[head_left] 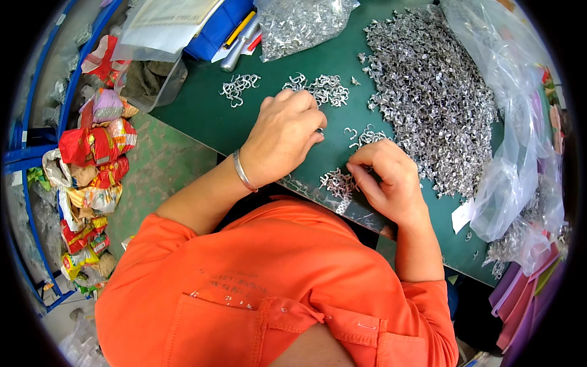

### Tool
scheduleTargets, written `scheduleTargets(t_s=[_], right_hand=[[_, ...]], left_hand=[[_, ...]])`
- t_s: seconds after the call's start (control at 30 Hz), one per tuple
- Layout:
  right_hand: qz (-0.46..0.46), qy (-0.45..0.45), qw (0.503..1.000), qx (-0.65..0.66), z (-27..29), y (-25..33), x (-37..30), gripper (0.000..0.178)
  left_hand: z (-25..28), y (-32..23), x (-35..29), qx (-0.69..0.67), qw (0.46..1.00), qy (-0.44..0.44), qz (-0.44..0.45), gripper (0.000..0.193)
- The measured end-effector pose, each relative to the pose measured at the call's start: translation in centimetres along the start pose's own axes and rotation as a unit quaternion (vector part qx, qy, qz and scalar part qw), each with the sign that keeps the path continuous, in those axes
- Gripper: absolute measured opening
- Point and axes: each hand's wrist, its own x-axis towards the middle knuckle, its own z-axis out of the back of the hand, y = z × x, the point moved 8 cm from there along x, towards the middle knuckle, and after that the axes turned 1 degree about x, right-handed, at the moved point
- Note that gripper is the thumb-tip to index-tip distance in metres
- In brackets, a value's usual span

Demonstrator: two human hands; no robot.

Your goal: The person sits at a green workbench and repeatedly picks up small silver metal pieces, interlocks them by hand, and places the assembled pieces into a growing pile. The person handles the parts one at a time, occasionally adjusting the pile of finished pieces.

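Note:
My left hand (pixel 288 136), with a silver bangle (pixel 243 171) at its wrist, hovers over the green tabletop (pixel 205 116). Its fingers are curled closed, and what they hold is hidden. Just beyond them lies a small pile of curved silvery metal pieces (pixel 330 90). Thumb and forefinger of my right hand (pixel 391 183) are pinched together; whatever is between them is too small to make out. That hand sits between a little pile of metal pieces (pixel 337 182) by the table's near edge and another small pile (pixel 369 136) beyond it. Further left lies a loose cluster of open heart-shaped pieces (pixel 239 89).
A large heap of small silvery metal parts (pixel 431 98) covers the right side, beside a clear plastic bag (pixel 513 122). At the back are a bag of metal parts (pixel 302 27), a blue bin (pixel 217 30) and pens (pixel 241 37). Blue shelving (pixel 76 79) stands left.

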Motion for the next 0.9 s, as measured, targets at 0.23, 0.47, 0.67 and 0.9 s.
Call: scheduleTargets(t_s=[0.23,0.47,0.67,0.9], right_hand=[[-0.083,-0.129,0.983,0.098,1.0,-1.5,-0.6,0.020],[-0.057,-0.137,0.976,0.157,0.7,-1.2,-1.0,0.019],[-0.018,-0.143,0.980,0.135,1.0,-0.3,-0.7,0.025],[0.000,-0.152,0.981,0.122,1.0,-0.1,-0.7,0.030]], left_hand=[[-0.3,-1.0,-0.6,-0.222,0.974,-0.032,0.027,0.019],[-1.1,-2.0,-0.8,-0.328,0.943,-0.033,0.040,0.026],[-2.7,-1.0,-1.7,-0.468,0.872,0.062,0.133,0.028],[-3.8,-0.7,-2.2,-0.581,0.787,0.057,0.200,0.012]])
